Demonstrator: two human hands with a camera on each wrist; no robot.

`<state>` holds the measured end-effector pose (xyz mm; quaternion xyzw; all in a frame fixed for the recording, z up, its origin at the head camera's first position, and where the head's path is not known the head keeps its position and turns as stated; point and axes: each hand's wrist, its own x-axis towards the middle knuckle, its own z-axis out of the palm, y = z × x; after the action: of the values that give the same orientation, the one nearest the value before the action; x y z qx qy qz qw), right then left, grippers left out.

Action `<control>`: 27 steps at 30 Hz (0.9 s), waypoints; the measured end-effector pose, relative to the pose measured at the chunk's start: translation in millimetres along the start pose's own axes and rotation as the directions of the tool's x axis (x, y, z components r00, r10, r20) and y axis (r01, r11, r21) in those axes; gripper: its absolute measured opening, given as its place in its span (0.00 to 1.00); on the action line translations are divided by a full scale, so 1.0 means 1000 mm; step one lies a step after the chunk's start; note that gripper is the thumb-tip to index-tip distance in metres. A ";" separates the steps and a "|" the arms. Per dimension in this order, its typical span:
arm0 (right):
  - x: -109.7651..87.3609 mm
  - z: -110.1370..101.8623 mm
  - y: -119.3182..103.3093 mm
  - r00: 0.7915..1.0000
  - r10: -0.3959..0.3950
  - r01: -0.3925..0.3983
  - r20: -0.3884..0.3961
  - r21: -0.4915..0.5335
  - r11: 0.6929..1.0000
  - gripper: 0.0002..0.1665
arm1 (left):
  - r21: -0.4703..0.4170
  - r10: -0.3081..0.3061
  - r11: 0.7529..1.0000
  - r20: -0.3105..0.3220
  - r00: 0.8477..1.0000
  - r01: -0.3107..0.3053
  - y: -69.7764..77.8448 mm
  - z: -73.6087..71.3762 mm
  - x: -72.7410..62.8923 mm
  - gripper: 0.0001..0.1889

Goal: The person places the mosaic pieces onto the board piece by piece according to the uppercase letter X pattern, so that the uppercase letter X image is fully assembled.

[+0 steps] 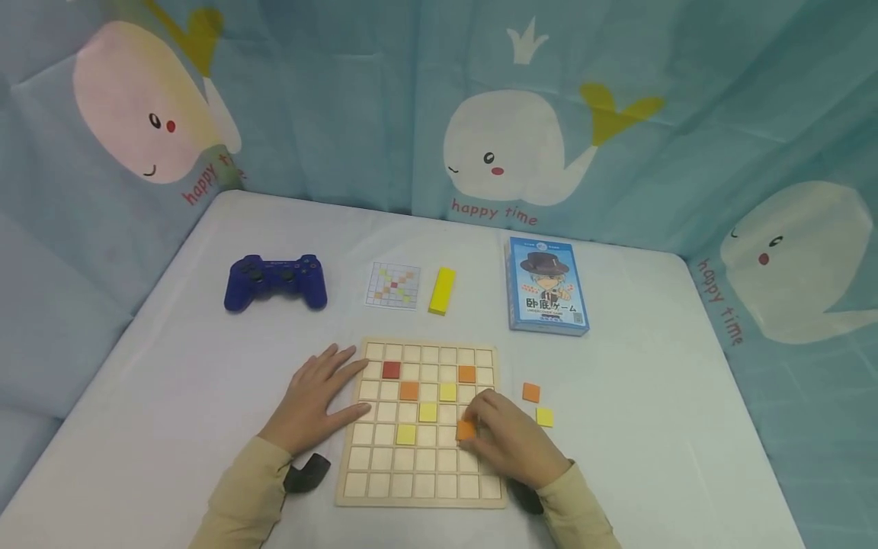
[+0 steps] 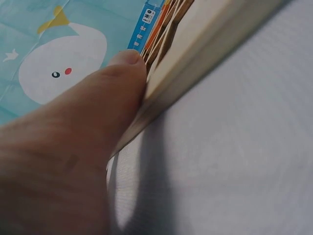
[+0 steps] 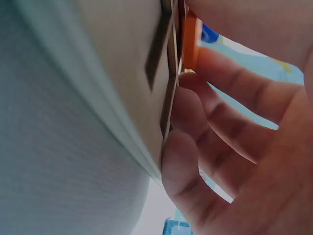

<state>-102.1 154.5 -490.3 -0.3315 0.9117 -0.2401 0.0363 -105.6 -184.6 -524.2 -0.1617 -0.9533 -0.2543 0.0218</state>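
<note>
A wooden grid board lies on the table with a red tile, an orange tile, another orange tile and three yellow tiles in its squares. My right hand pinches an orange square tile between thumb and index finger, low over the right part of the grid. The other right fingertips rest along the board's edge in the right wrist view. My left hand lies spread at the board's left edge, its thumb touching the rim.
Right of the board lie a loose orange tile and a yellow tile. Behind it are a pattern card, a yellow block and a blue game box. A blue game controller sits back left.
</note>
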 end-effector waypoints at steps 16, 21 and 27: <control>-0.002 -0.003 -0.001 0.999 -0.045 0.045 0.015 0.017 0.999 0.15 | 0.000 -0.014 1.000 0.015 1.000 0.014 0.001 -0.001 0.001 0.37; 0.001 -0.001 -0.004 0.998 -0.069 0.069 -0.003 -0.035 0.997 0.15 | 0.007 -0.016 1.000 0.017 1.000 0.016 0.002 -0.002 0.001 0.37; 0.005 0.000 -0.012 0.997 -0.062 0.067 0.038 -0.134 0.989 0.16 | 0.005 -0.008 1.000 0.013 1.000 0.008 0.003 -0.002 0.000 0.37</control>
<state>-99.2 143.2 -484.4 -0.3666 0.9139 -0.1731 0.0212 -105.2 -183.2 -521.3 -0.1593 -0.9547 -0.2509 0.0147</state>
